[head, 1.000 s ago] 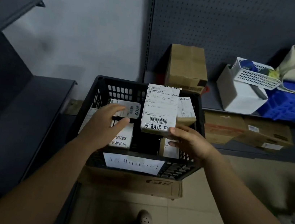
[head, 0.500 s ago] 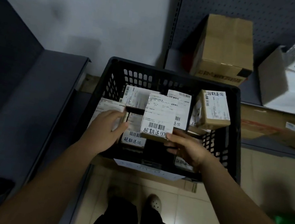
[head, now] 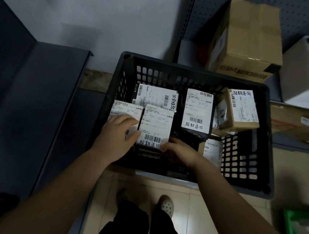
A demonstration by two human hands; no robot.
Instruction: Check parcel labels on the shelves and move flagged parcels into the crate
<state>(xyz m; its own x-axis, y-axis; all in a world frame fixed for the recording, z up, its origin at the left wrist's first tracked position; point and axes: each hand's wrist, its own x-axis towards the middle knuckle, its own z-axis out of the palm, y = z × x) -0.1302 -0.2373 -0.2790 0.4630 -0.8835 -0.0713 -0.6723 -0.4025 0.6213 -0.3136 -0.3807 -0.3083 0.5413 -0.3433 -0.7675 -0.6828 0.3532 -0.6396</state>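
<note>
Fingers (head: 172,141) of the right hand (head: 181,152) seem to pinch a flat, paper-labelled parcel (head: 155,125); left hand (head: 117,134) lies flat beside it.

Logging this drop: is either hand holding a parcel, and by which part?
The right hand pinches the front labelled parcel by its lower right corner, inside the crate. The left hand only rests on the neighbouring parcel.

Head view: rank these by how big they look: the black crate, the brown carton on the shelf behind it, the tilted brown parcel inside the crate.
1. black crate, largest.
2. brown carton, though it stands farther from the camera.
3. tilted brown parcel, smallest.
</note>
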